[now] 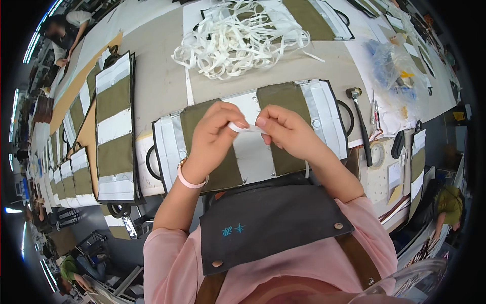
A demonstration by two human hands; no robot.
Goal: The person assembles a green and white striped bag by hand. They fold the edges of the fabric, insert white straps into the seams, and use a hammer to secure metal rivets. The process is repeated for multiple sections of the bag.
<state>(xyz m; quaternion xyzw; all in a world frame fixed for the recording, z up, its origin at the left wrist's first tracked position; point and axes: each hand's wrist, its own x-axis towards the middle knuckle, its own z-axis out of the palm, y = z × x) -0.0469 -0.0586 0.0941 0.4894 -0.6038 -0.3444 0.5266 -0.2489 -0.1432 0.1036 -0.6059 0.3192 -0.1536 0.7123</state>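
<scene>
A short length of white tape (249, 129) stretches between my two hands. My left hand (214, 133) is closed, pinching one end between thumb and fingers. The other end is gripped by the thumb and fingers of my right hand (291, 133). Both hands are above a flat bag panel (255, 158) with olive and white bands, black edging and dark loop handles at its two sides. Beyond it lies a big tangled heap of white tape (238, 38).
Right of the panel lies a hammer (361, 126) with a black handle. Clear plastic bags (400, 76) are at the far right. A stack of similar panels (116, 126) lies at the left, and another panel (311, 20) is behind the heap. Other people are farther off.
</scene>
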